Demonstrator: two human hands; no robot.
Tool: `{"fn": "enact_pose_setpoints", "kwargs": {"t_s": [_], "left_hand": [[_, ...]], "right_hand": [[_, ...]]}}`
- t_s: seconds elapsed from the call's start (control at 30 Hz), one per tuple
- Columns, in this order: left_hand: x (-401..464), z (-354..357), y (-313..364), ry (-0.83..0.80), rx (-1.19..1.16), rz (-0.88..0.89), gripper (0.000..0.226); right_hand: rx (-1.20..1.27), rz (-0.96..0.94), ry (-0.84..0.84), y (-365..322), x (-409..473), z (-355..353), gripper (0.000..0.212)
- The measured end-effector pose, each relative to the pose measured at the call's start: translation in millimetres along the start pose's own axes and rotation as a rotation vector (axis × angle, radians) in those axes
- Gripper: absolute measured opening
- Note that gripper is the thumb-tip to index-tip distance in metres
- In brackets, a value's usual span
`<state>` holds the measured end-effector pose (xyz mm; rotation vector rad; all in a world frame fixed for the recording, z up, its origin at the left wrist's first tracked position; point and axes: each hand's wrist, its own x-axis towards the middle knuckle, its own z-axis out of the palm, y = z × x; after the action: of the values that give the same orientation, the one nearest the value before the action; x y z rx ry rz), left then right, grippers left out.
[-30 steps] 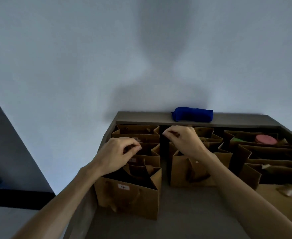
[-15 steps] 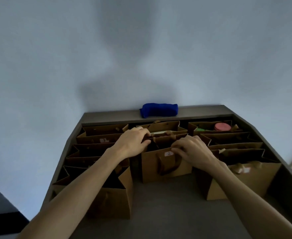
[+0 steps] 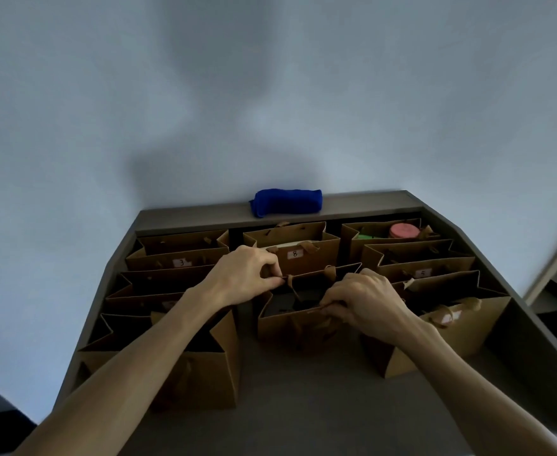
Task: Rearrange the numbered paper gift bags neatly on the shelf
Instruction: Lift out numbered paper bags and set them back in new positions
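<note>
Brown paper gift bags stand in three columns on a dark shelf [image 3: 303, 406]. The middle front bag [image 3: 290, 327] is pulled open between my hands. My left hand [image 3: 244, 274] pinches its rear rim by a handle. My right hand [image 3: 366, 301] pinches its front rim. Behind it stands the bag labelled 8 [image 3: 298, 256]. In the left column the bag labelled 3 [image 3: 175, 261] stands near the back, and a plain bag [image 3: 198, 366] stands at the front. On the right, the bag labelled 5 [image 3: 425, 271] sits behind a front bag [image 3: 448, 330].
A rolled blue cloth [image 3: 287, 202] lies on the shelf's back ledge. The rear right bag [image 3: 382, 235] holds a pink round lid and something green. A pale wall rises behind. The shelf's side walls slope in at left and right. Bare shelf surface lies in front of the bags.
My left hand moved from the rear bags onto the middle front bag's back rim, and my right hand lifted to its front rim; the bag now gapes open. The view steadied on the centre column.
</note>
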<state>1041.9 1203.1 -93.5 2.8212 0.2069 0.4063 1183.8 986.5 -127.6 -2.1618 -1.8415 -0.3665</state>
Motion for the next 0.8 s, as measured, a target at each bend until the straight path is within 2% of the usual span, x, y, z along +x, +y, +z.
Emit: {"fn": "enact_pose_setpoints", "kwargs": {"t_s": [0.2, 0.23, 0.33, 0.47, 0.57, 0.67, 0.8], "left_hand": [[-5.1, 0.8, 0.7, 0.055, 0.036, 0.056, 0.011], [-7.6, 0.7, 0.8, 0.089, 0.057, 0.094, 0.010], [-18.5, -0.2, 1.7, 0.172, 0.137, 0.251, 0.012], [-31.8, -1.8, -2.4, 0.175, 0.162, 0.329, 0.020], [-35.2, -0.6, -6.4, 0.178, 0.142, 0.297, 0.014], [-32.1, -0.5, -9.7, 0.197, 0.068, 0.184, 0.013], [-20.6, -8.0, -13.0, 0.128, -0.077, 0.003, 0.014]], "right_hand": [[-0.072, -0.058, 0.055, -2.3, -1.9, -1.7, 0.007], [-0.092, -0.093, 0.063, -2.9, -2.7, -0.8, 0.005], [-0.129, -0.175, 0.051, -10.3, -7.3, 2.7, 0.023], [-0.133, -0.229, 0.085, -13.3, -15.1, 14.3, 0.023], [-0.127, -0.255, 0.127, -15.3, -12.5, 13.9, 0.024], [-0.044, -0.217, 0.154, -16.5, -5.1, 4.9, 0.023], [0.091, -0.117, 0.076, -13.6, 4.8, -5.8, 0.021]]}}
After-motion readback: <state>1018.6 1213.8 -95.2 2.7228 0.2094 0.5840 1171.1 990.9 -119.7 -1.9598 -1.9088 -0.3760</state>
